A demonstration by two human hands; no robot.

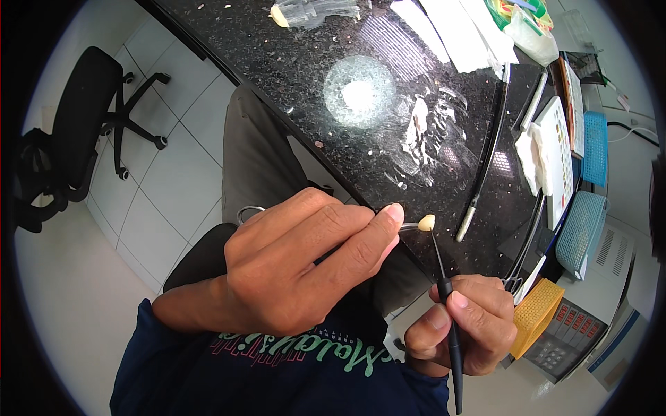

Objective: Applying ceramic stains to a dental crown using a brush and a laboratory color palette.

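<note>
A black wheeled chair (76, 114) stands on the tiled floor (173, 163) at left. White papers (466, 35) lie on the speckled worktop (267, 76). At right, a crumpled tissue (531, 158) overlaps a dotted white board (559, 163); beyond are a blue basket (594, 149), a teal basket (581, 227), a yellow basket (537, 313) and a machine (565, 329) with red displays.

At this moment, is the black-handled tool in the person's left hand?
No, the black-handled tool is in the right hand, while the left hand grips a metal instrument.
</note>
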